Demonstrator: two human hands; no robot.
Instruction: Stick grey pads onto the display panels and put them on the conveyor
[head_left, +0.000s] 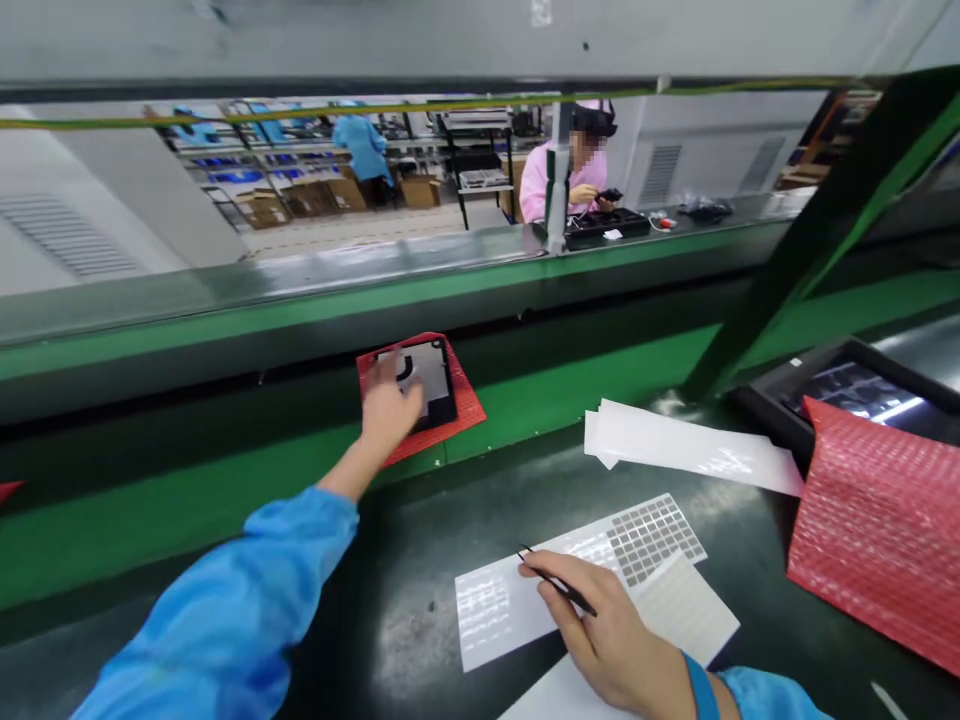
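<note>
My left hand (388, 408) reaches out to the green conveyor belt (540, 395) and rests on a dark flat device (431, 380) that lies on a red bubble-wrap sheet (465, 400); its fingers lie over the device's near left corner. My right hand (607, 635) rests on white sticker sheets (510, 600) near the table's front edge and pinches thin black tweezers (559, 585). A grid of small grey stickers (652, 540) fills the sheet's right end.
White backing strips (690, 445) lie at the middle right. A red bubble-wrap bag (877, 520) leans on a black tray (847, 385) at the far right. A green post (825, 220) slants up. Across the line a person in pink (562, 175) works.
</note>
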